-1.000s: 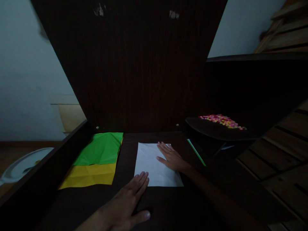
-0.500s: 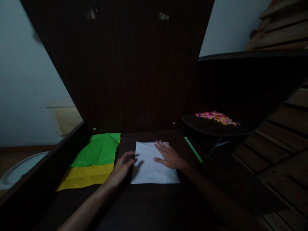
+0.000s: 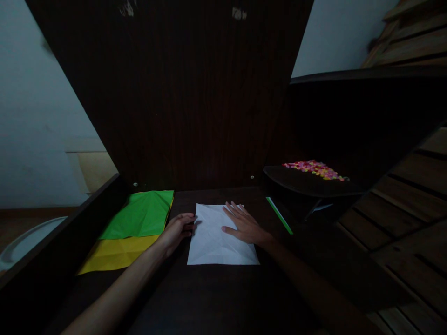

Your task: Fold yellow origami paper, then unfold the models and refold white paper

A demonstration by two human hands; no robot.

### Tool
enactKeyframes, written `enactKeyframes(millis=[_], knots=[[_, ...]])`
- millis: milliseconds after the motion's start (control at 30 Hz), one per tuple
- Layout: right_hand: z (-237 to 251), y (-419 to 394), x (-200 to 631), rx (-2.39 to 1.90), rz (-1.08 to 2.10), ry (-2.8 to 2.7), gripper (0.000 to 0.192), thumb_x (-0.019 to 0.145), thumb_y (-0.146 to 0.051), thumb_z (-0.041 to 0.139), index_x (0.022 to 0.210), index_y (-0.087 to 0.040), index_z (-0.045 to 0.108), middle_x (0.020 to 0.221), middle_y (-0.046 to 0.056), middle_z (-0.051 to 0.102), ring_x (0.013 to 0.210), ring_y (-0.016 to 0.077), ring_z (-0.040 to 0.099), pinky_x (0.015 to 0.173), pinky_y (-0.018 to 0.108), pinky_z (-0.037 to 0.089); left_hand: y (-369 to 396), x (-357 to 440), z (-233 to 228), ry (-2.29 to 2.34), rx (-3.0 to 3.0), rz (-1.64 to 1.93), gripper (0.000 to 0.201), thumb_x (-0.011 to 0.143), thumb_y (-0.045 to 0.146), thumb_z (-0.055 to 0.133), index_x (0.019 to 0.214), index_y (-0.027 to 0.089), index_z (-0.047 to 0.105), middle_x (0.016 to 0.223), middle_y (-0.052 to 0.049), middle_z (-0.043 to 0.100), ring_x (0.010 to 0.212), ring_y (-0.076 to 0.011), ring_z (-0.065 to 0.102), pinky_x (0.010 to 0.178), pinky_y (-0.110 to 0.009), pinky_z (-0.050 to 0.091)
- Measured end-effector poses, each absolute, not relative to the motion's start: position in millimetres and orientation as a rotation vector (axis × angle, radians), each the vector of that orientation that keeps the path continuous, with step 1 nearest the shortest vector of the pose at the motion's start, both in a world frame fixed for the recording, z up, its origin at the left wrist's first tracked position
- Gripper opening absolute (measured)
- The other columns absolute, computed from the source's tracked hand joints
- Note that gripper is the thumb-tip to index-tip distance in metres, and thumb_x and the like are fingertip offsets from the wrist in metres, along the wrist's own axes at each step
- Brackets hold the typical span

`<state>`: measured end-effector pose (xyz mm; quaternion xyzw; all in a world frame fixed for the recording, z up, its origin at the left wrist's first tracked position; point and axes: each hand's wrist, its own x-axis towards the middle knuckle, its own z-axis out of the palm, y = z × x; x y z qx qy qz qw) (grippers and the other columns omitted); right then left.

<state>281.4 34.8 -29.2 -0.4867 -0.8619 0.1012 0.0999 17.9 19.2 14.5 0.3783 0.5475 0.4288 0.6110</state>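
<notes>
Right hand [image 3: 244, 225] flat, grip open, on white paper [image 3: 216, 242]. Left hand [image 3: 176, 230] grip loosely open, fingertips at paper's left edge; green sheet [image 3: 139, 216] left of paper.

Head-worn view, facing forward and down, near the dark desk [image 3: 223, 298]

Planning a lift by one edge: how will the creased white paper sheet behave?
The creased white paper sheet looks thin, so it would probably flop. It likely slides easily on the smooth dark wooden desk; the right hand lies flat on it.
</notes>
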Motion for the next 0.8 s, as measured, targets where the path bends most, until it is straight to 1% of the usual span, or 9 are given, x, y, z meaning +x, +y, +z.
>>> enactKeyframes(millis=[67,133,300,400,533,667,800], knots=[[-30,35,282,-1.434,0.301,-2.541,0.082,0.091,-0.070,0.031,0.153,-0.019,0.020,0.159,0.011,0.016,0.147,0.0287,0.009,0.119,0.049,0.007,22,19,14,1.249,0.858,0.984,0.029,0.067,0.024,0.070,0.094,0.015,0.063,0.097,-0.010,0.070,0.073,-0.0183,0.065,0.061,-0.027,0.046],[-30,36,282,-1.433,0.304,-2.523,0.080,0.091,-0.069,0.032,0.153,-0.020,0.021,0.159,0.010,0.016,0.147,0.0290,0.009,0.118,0.049,0.008,23,20,12,1.236,0.852,0.990,0.027,0.066,0.022,0.070,0.091,0.014,0.064,0.095,-0.010,0.070,0.074,-0.0192,0.064,0.063,-0.029,0.048],[-30,35,283,-1.441,0.312,-2.470,0.075,0.093,-0.067,0.031,0.151,-0.019,0.028,0.159,0.010,0.017,0.147,0.0281,0.010,0.118,0.049,0.010,24,20,8,1.261,0.851,1.093,0.021,0.069,0.017,0.066,0.090,0.016,0.064,0.094,-0.006,0.068,0.091,-0.0202,0.063,0.079,-0.030,0.048],[-31,35,283,-1.437,0.313,-2.451,0.074,0.093,-0.066,0.033,0.151,-0.020,0.028,0.159,0.010,0.018,0.147,0.0284,0.010,0.118,0.050,0.011,23,21,10,1.261,0.816,1.115,0.017,0.073,0.018,0.063,0.090,0.018,0.062,0.096,-0.005,0.066,0.095,-0.0196,0.062,0.084,-0.033,0.048],[-32,35,282,-1.437,0.306,-2.458,0.072,0.093,-0.064,0.035,0.150,-0.020,0.029,0.159,0.010,0.019,0.147,0.0288,0.011,0.118,0.050,0.012,23,24,16,1.244,0.769,1.081,0.012,0.075,0.021,0.060,0.087,0.018,0.060,0.098,-0.006,0.064,0.090,-0.0203,0.063,0.078,-0.035,0.051],[-31,35,282,-1.430,0.298,-2.466,0.071,0.094,-0.062,0.036,0.150,-0.019,0.030,0.159,0.011,0.019,0.147,0.0291,0.012,0.118,0.051,0.012,29,25,20,1.235,0.784,1.031,0.014,0.073,0.020,0.060,0.087,0.017,0.059,0.094,-0.008,0.066,0.083,-0.0202,0.065,0.071,-0.032,0.051],[-30,36,283,-1.403,0.286,-2.467,0.069,0.095,-0.060,0.037,0.150,-0.020,0.031,0.159,0.011,0.019,0.147,0.0291,0.013,0.118,0.051,0.014,37,23,18,1.254,0.878,0.994,0.019,0.074,0.026,0.059,0.090,0.016,0.059,0.090,-0.009,0.067,0.074,-0.0184,0.064,0.065,-0.029,0.049]])
